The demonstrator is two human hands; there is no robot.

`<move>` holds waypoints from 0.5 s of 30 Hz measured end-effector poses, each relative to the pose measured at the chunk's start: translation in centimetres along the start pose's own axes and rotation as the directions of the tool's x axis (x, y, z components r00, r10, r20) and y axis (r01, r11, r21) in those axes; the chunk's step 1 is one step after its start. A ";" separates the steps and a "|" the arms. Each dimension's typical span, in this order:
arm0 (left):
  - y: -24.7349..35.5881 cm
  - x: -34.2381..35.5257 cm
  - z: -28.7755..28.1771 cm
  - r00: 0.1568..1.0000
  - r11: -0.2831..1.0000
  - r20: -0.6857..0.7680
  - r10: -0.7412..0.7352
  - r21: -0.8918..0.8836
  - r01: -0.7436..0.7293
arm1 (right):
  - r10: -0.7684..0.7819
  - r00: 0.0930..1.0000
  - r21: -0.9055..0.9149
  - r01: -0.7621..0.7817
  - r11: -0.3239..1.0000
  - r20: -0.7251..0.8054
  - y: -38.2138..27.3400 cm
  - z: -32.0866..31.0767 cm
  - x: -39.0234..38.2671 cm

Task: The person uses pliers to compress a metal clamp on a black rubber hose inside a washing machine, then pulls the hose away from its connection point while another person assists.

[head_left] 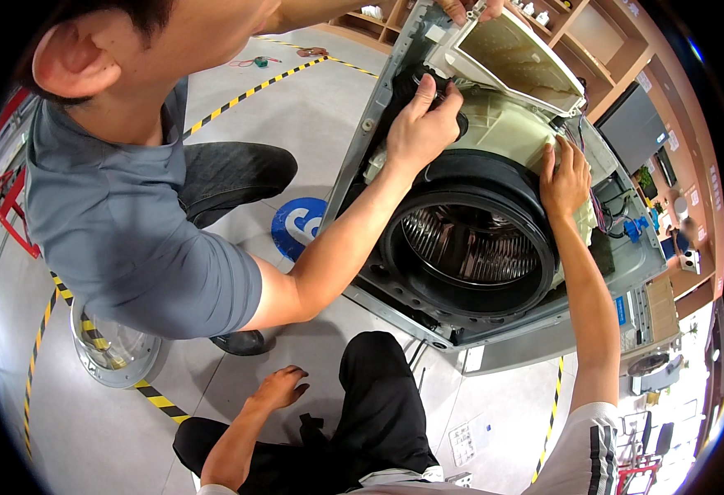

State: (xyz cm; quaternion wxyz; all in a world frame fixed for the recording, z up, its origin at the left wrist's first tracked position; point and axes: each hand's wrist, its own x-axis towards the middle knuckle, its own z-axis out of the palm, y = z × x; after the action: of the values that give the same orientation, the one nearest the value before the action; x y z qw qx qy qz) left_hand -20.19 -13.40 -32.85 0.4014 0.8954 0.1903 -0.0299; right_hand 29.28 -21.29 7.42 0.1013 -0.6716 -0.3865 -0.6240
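Note:
In front of me is a front-loading washing machine with its front panel off, showing a black rubber door gasket (391, 247), the ribbed metal drum (469, 252) and a cream plastic tub (502, 124). My right hand (566, 177) rests on the tub's upper right beside the gasket, fingers stretched out. Over my knees, my left hand (278, 388) hangs with loosely curled fingers apart and nothing in it. A co-worker's hand (424, 124) grips a black part at the upper left of the tub. Another hand (465, 10) holds the white detergent drawer housing (527, 58) at the top.
A co-worker in a grey shirt (131, 214) crouches at the left. Behind them on the floor lies a round glass door (118, 342). Yellow-black tape (254, 97) marks the floor. Wires with a blue connector (634, 228) hang at the machine's right side. Wooden shelves (597, 49) stand behind.

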 end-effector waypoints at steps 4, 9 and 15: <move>0.0 0.1 0.1 1.000 1.000 -0.006 0.002 -0.003 -0.002 | -0.007 1.000 -0.002 0.007 1.000 -0.012 0.1 -0.2 0.2; 0.2 0.1 -0.1 1.000 1.000 0.010 -0.003 0.006 0.003 | 0.003 1.000 0.001 -0.003 1.000 0.002 0.1 -0.1 0.0; 0.3 0.1 -0.2 1.000 1.000 0.020 -0.010 0.017 0.010 | 0.005 1.000 -0.004 -0.005 1.000 0.012 0.0 -0.2 0.1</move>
State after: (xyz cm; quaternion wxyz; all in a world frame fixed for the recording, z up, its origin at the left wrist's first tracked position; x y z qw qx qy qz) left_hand -20.02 -13.40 -32.56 0.3957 0.8974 0.1906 -0.0424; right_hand 29.10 -21.37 7.53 0.0991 -0.6764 -0.3843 -0.6204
